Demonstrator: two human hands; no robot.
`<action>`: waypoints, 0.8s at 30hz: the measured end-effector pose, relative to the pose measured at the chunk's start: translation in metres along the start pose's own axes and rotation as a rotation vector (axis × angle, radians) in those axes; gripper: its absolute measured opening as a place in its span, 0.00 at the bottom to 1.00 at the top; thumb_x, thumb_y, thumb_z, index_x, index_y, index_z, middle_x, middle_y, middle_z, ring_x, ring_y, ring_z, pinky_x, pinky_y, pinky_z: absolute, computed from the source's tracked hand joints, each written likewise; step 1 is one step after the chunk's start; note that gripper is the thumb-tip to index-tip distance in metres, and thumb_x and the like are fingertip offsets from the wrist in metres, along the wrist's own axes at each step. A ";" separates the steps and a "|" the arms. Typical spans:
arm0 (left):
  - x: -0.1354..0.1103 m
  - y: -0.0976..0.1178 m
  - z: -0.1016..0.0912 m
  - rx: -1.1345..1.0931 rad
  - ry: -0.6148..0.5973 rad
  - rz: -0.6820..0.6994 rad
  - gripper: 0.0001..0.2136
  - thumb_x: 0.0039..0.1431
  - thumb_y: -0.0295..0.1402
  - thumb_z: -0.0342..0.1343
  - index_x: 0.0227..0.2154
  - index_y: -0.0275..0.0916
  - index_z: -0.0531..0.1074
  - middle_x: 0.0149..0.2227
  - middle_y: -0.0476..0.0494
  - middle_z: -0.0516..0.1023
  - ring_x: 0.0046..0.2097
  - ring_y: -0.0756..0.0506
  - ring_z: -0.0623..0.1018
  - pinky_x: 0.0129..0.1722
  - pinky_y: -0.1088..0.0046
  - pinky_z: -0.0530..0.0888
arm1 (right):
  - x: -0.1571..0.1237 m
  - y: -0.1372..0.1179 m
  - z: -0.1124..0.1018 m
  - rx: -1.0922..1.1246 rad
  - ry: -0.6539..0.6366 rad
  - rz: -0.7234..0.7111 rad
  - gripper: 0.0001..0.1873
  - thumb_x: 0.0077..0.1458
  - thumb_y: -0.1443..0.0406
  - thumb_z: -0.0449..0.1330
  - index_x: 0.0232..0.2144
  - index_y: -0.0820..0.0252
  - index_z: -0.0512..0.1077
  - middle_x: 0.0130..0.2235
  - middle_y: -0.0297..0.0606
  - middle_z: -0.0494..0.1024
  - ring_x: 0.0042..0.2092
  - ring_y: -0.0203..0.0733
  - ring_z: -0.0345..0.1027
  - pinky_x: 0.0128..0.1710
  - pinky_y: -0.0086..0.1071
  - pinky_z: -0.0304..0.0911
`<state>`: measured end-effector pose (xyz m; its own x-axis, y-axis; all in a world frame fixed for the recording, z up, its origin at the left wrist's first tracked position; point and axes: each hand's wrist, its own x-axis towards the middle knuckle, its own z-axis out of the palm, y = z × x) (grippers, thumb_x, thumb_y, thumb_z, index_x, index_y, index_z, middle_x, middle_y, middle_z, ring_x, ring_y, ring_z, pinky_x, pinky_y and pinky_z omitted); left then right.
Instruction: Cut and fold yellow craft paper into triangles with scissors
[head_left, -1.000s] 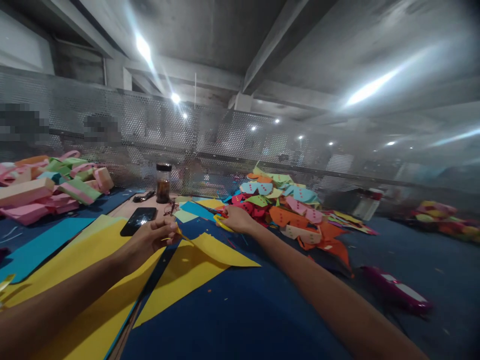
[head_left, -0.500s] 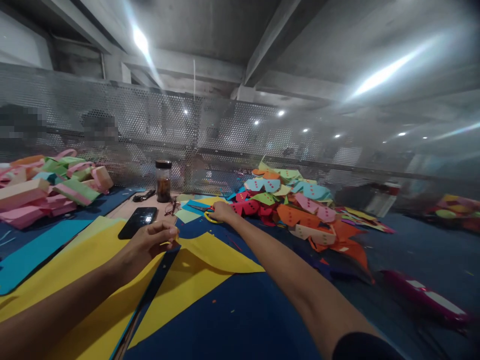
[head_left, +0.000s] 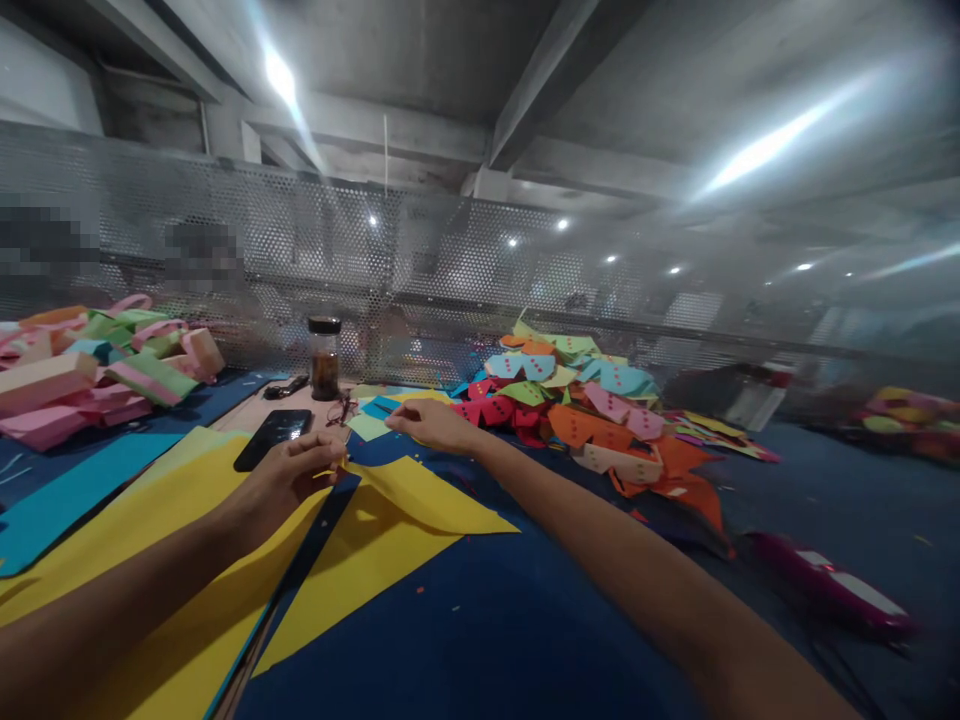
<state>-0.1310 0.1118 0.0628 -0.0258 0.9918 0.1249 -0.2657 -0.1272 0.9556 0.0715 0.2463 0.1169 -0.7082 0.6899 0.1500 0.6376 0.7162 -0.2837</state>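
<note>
My left hand (head_left: pixel 296 475) is closed in a pinch on the edge of a yellow sheet of paper (head_left: pixel 382 570), which has a long cut or gap running toward me. Ahead and to the right, my right hand (head_left: pixel 435 425) reaches out with its fingers closed over a pair of scissors. Part of the dark scissor blades (head_left: pixel 382 405) shows beyond the fingertips; the yellow handles are mostly hidden under the hand. Small blue and pale green paper pieces (head_left: pixel 367 428) lie by the fingertips. A black phone (head_left: pixel 274 440) rests just behind my left hand.
A jar with a dark lid (head_left: pixel 325 360) stands near the perforated metal screen (head_left: pixel 450 270). Folded paper pieces (head_left: pixel 112 370) are heaped on the left, cut paper masks (head_left: pixel 592 400) on the right. A blue paper strip (head_left: pixel 82 500) and a purple case (head_left: pixel 832 585) lie nearer.
My right hand has shifted slightly left over the scissors, covering the yellow handles that showed before. My left hand still pinches the yellow paper. The view has shifted slightly.
</note>
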 end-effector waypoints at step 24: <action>-0.016 -0.036 0.001 1.107 -0.501 0.306 0.38 0.50 0.49 0.69 0.65 0.51 0.65 0.68 0.41 0.64 0.70 0.28 0.59 0.68 0.44 0.54 | -0.116 0.016 -0.062 0.002 0.608 0.188 0.16 0.63 0.57 0.54 0.25 0.59 0.65 0.24 0.32 0.66 0.28 0.36 0.58 0.29 0.30 0.47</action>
<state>-0.1197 0.1010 0.0267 0.4899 0.8391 0.2365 0.6443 -0.5312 0.5502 0.1829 0.1840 0.1535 -0.2850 0.7408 0.6083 0.7332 0.5772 -0.3594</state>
